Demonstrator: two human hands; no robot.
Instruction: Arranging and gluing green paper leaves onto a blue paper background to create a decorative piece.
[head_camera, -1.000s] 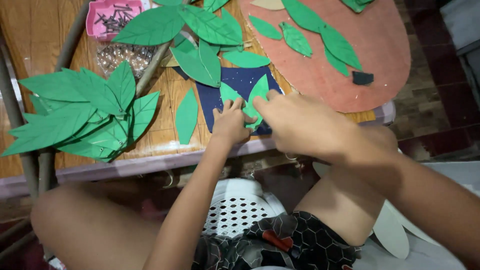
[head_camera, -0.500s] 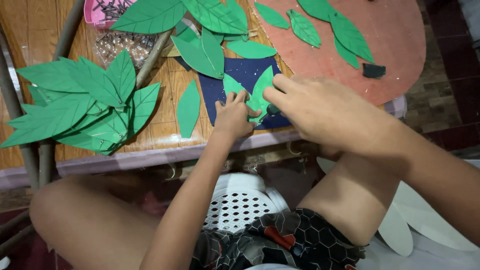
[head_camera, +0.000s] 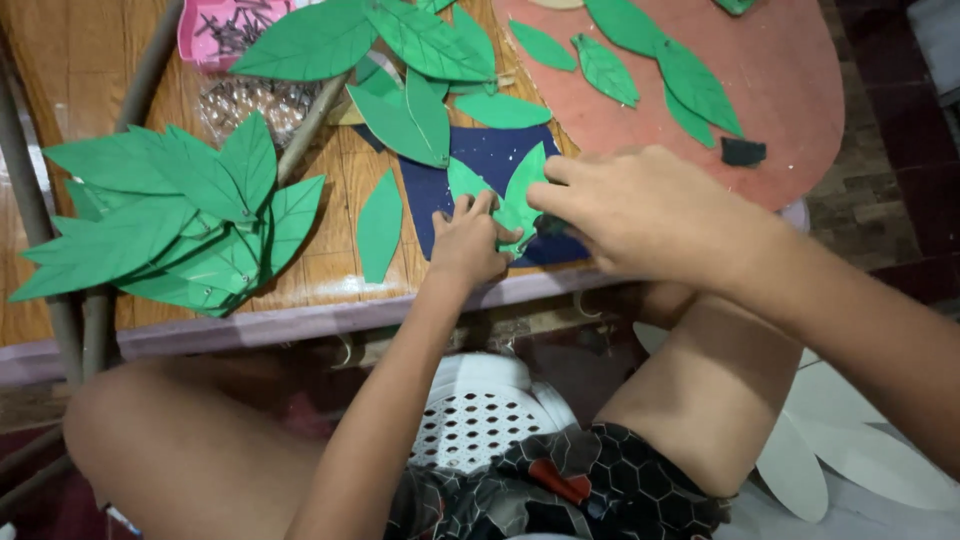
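Together, both hands (head_camera: 545, 225) pinching green foam leaves (head_camera: 505, 190), navy sheet (head_camera: 480, 155) beneath

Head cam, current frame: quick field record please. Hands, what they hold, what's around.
left hand: fingers pressed on the small green leaf pieces
right hand: pinching the same leaf pieces from the right
work surface: dark blue sheet on the wooden table
left of hands: single green leaf lying flat; cluster of large green leaves on a stem
top: pink tray with small dark items, too small to identify
right: reddish board bearing several green leaves
below table: white perforated stool
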